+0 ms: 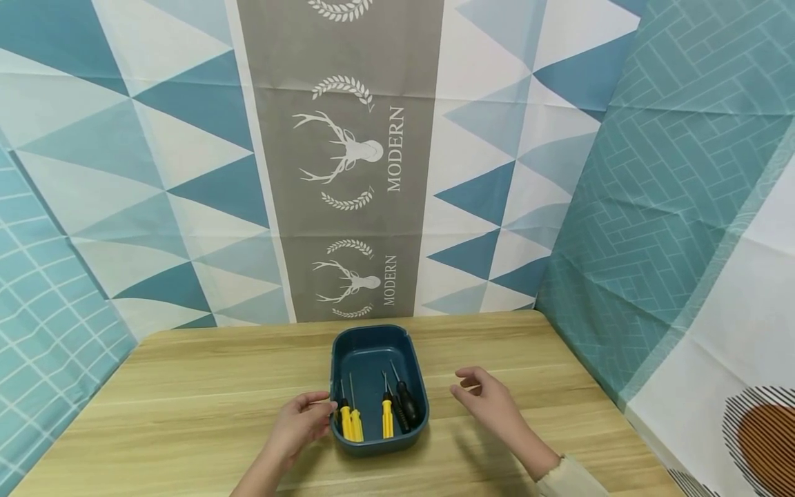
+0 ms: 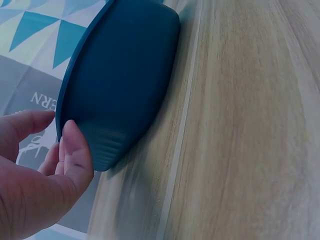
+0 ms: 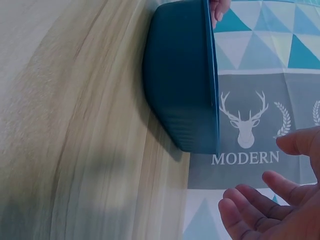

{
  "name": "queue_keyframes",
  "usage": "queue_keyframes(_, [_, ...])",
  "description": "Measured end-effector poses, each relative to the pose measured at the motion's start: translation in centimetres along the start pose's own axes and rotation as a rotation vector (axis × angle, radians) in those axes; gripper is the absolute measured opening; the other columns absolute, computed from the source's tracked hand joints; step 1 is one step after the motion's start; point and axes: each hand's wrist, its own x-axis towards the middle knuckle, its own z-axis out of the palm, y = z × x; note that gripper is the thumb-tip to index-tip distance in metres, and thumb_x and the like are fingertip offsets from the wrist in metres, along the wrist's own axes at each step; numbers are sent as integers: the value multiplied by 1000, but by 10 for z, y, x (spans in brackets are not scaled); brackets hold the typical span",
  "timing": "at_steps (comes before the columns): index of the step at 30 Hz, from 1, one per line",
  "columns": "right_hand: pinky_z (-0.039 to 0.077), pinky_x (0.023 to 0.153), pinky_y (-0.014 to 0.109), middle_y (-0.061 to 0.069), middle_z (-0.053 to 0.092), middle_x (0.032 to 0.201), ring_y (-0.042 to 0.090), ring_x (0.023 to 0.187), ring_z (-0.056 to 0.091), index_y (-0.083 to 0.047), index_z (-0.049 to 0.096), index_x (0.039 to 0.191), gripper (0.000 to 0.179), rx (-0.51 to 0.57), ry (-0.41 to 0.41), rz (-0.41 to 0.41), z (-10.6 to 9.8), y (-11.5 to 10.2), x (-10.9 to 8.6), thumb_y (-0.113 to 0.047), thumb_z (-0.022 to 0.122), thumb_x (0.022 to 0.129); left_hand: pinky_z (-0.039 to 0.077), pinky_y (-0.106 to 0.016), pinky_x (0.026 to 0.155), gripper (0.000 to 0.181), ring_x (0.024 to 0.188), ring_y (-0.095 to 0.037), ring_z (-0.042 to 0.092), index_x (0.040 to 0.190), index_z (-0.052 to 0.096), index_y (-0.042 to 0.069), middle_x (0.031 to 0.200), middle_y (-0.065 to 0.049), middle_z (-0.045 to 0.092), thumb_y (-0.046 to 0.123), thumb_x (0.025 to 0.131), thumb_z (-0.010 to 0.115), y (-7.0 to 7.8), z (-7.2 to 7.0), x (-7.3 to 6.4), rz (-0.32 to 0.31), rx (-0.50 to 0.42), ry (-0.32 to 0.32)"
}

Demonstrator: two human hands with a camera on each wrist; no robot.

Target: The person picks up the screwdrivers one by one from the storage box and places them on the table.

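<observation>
A dark blue plastic bin [image 1: 373, 452] stands on the wooden table. Inside, at its near left, lie yellow-handled screwdrivers [image 1: 351, 424]; another yellow-handled screwdriver [image 1: 388, 417] is right of the middle. A screwdriver with a thick black handle [image 1: 406, 404] rests along the right wall, next to a thinner black-handled tool [image 1: 398, 411]. My left hand [image 1: 300, 424] is at the bin's left rim, curled fingers and thumb to either side of the edge in the left wrist view. Apart from the bin, to its right, my right hand [image 1: 491, 404] hovers with loosely bent fingers and holds nothing.
Behind the table [image 1: 205, 400] hangs a patterned cloth [image 1: 348, 207] with deer heads and triangles. A green cloth [image 1: 671, 172] hangs at the right, and a blue gridded one [image 1: 43, 331] at the left. The bin stands near the middle of the tabletop.
</observation>
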Motion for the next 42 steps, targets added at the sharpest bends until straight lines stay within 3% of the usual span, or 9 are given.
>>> queue_keyframes(7, [48,63,26,2,63,98,14,86,58,-12,62,112,29,29,-16,-19,8,-6,3,-28,65,87,54,-29,65,46,74,-16,61,123,49,-7,96,-13,65,12,85,65,0,2,2,-13,-14,4])
queue_keyframes(18, [47,59,27,3,62,97,15,85,57,-11,61,113,33,46,-66,-51,16,-18,5,-31,64,88,53,-25,62,45,71,-14,60,123,50,-9,90,-10,64,11,85,64,0,3,3,-23,-33,-8])
queue_keyframes(33, [47,64,28,3,62,97,14,84,56,-7,60,116,39,23,-119,-109,27,-29,9,-35,61,89,53,-25,62,47,72,-14,59,124,49,-10,91,-10,62,11,85,65,-3,2,4,-33,-54,-18])
queue_keyframes(42, [47,66,28,3,62,98,15,85,55,-10,61,114,32,25,-133,-122,30,-32,10,-31,61,90,52,-25,62,48,72,-14,58,125,48,-10,90,-9,62,11,85,64,-2,3,4,-41,-68,-31])
